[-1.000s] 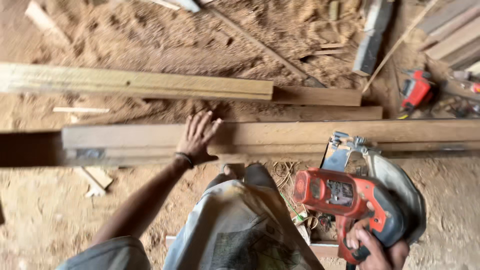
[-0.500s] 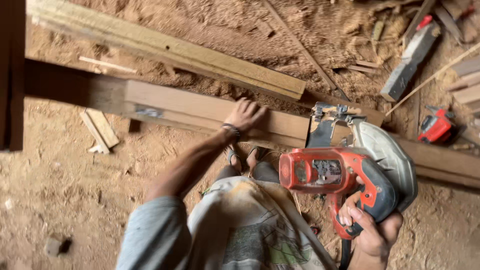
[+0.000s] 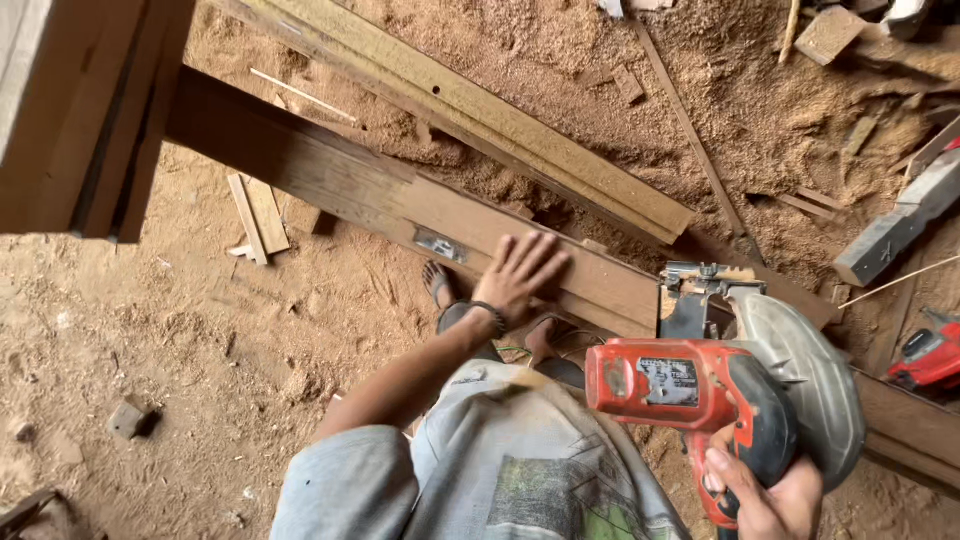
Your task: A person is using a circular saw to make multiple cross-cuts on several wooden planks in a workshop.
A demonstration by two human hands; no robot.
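Head view: your left hand lies flat and open on the long plank, while your right hand grips the red saw at its right end

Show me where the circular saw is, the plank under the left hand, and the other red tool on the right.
circular saw [image 3: 700, 385], head view, on its red motor housing.
plank [image 3: 340, 180], head view, on its bare top face.
left hand [image 3: 522, 275], head view, on its back.
red tool [image 3: 925, 357], head view, on its red body.
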